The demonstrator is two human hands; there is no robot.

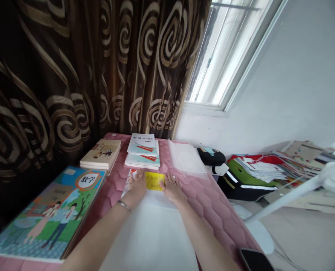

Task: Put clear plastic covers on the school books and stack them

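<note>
My left hand (137, 181) and my right hand (170, 187) lie flat, fingers stretched out, on a book with a yellow patch (155, 180) in the middle of a pink quilted surface (209, 203). The hands press on either side of the yellow patch. A silver bracelet (124, 205) sits on my left wrist. White sheet material (153, 237) lies under my forearms toward me.
A stack of teal-and-white booklets (143, 150) and a tan book stack (101, 153) lie beyond the hands. A large illustrated textbook (51, 210) lies at left. A clear plastic sleeve (185, 156) is at right, a dark phone (254, 259) at the near right edge. Brown curtain behind.
</note>
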